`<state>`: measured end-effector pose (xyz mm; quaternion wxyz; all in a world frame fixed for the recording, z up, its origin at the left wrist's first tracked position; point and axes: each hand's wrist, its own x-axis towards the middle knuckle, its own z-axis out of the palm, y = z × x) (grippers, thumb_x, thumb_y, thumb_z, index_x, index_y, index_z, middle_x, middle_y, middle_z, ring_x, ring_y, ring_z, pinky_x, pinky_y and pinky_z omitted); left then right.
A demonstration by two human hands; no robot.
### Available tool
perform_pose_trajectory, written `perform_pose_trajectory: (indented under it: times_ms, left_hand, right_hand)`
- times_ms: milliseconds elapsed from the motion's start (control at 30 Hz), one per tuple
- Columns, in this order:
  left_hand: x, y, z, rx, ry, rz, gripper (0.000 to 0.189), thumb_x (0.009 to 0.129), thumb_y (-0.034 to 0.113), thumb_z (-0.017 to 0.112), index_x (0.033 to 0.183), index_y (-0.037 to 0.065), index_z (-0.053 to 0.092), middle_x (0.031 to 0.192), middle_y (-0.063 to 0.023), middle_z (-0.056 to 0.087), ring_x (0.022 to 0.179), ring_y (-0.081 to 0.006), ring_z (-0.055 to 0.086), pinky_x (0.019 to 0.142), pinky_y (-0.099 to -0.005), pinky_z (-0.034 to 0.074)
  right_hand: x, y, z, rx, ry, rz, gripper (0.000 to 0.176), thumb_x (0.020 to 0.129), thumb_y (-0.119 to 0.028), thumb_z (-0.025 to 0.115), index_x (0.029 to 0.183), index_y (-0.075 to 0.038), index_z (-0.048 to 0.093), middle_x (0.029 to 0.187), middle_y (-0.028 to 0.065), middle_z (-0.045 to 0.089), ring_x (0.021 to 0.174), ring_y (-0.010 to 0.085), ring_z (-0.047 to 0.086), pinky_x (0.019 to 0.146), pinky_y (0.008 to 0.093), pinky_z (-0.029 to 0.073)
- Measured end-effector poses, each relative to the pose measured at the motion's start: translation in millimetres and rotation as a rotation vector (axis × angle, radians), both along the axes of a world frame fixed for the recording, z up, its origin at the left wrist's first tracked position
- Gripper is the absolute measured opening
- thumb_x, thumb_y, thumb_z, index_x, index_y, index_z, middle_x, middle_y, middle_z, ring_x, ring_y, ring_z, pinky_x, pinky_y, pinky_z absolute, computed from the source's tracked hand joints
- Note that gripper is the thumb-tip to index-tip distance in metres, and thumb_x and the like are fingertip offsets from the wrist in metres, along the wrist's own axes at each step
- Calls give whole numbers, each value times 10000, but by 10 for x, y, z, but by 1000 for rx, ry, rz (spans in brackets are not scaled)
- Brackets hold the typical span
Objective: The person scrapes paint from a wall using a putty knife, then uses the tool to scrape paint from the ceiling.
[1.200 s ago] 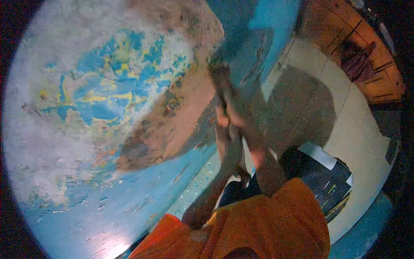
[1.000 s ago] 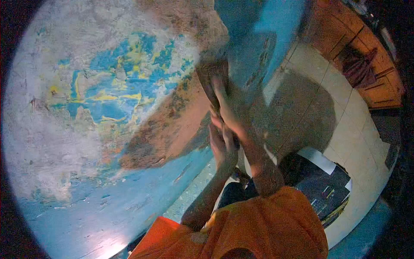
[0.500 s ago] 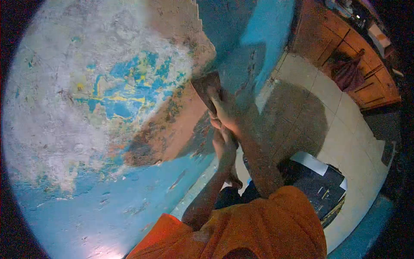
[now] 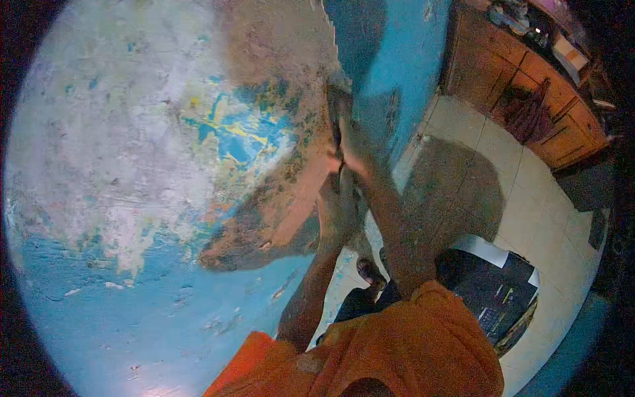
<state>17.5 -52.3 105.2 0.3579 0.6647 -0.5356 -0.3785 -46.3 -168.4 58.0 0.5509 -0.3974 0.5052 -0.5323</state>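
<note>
Patchy blue wall (image 4: pixel 112 165), tiled floor (image 4: pixel 539 212), wooden cabinet (image 4: pixel 506 63)

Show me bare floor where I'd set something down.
The tiles, partly shadowed, look free between the wooden cabinet and black boxy object. Crowded: the cabinet's top, and by the wall around the left hand and right hand.

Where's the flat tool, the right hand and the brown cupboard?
Flat tool (image 4: pixel 339 111): head view, its dark far part.
Right hand (image 4: pixel 354 149): head view, its middle.
Brown cupboard (image 4: pixel 481 63): head view, its front.
</note>
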Motion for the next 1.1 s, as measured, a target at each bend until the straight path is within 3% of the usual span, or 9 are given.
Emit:
perform_pose_trajectory:
  times_ms: [233,300,400,600,700,733,833,967,1100]
  left_hand:
    - [-305,45,392,-251,202,28,341,872,308,443,900,-27,494,677,-106,548,614,-226,540,546,-377,412]
    - [-138,260,408,216,220,116,347,866,303,458,895,-42,483,678,-104,546,571,-201,512,507,-356,393]
    - [-112,-120,55,-84,238,-24,342,862,307,472,884,-34,492,635,-75,533,519,-153,481,453,-320,367]
    - [-272,147,80,-175,-259,-83,305,874,301,450,847,1,499,591,-38,500,464,-99,433,415,-275,348]
    - [-312,122,399,95,245,116,303,874,298,449,865,-1,500,607,-37,510,471,-96,441,419,-270,353]
    - [-318,4,43,-375,-17,2,326,877,313,439,866,-4,511,641,-59,535,484,-122,472,442,-295,378]
    - [-396,-250,418,-751,-128,-83,328,882,314,432,876,-7,498,640,-86,521,515,-163,499,478,-335,404]
    - [-218,-54,-275,-217,394,49,326,890,300,415,817,-9,491,626,-115,508,541,-194,502,505,-370,410]
    - [-323,-152,473,-491,-527,-175,320,900,273,382,861,-19,505,677,-159,555,591,-231,552,490,-366,412]
  right_hand:
    - [-300,39,5,-123,464,-4,470,886,-449,371,980,-8,506,722,112,550,649,226,520,590,361,408]
    - [-132,180,106,-12,-103,114,433,890,-420,380,944,-10,510,699,112,548,635,214,525,586,358,419]
    - [-132,27,18,-620,792,-39,396,894,-393,383,879,-16,503,693,103,542,591,177,520,573,339,425]
    - [-244,98,73,204,-340,178,455,892,-425,366,974,6,486,763,128,545,614,235,530,554,351,436]
    - [-257,436,1144,273,182,127,462,896,-429,350,1027,-3,469,742,117,538,650,241,531,570,356,440]
    - [-241,-200,-226,-278,299,-19,471,897,-427,344,1052,0,468,764,121,550,714,232,531,651,353,435]
    - [-140,77,27,-410,321,-196,454,871,-468,370,955,-40,494,677,102,531,637,238,523,594,390,425]
    - [-122,38,649,-720,327,-508,447,832,-528,408,811,-100,532,546,73,501,521,246,511,507,445,409]
    - [-401,126,1254,-144,246,155,641,854,-565,317,813,40,526,598,71,526,479,194,511,488,314,420]
